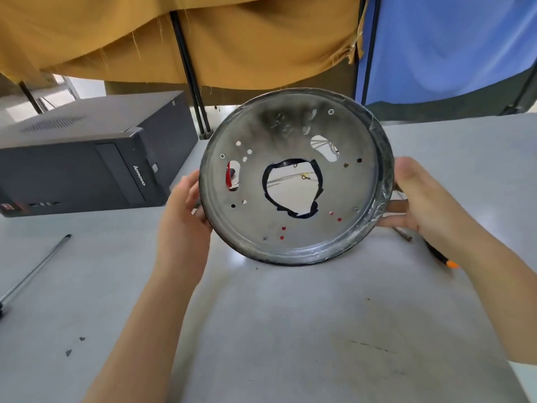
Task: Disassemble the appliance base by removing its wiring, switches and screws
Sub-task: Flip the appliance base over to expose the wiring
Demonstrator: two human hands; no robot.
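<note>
hands [186, 210] gripping appliance base [296, 175], facing camera

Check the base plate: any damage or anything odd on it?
Yes. The appliance base, held up by the left hand and right hand, has a jagged central hole edged with black tape, a dark sooty smudge near the top, and a scuffed rim.
</note>
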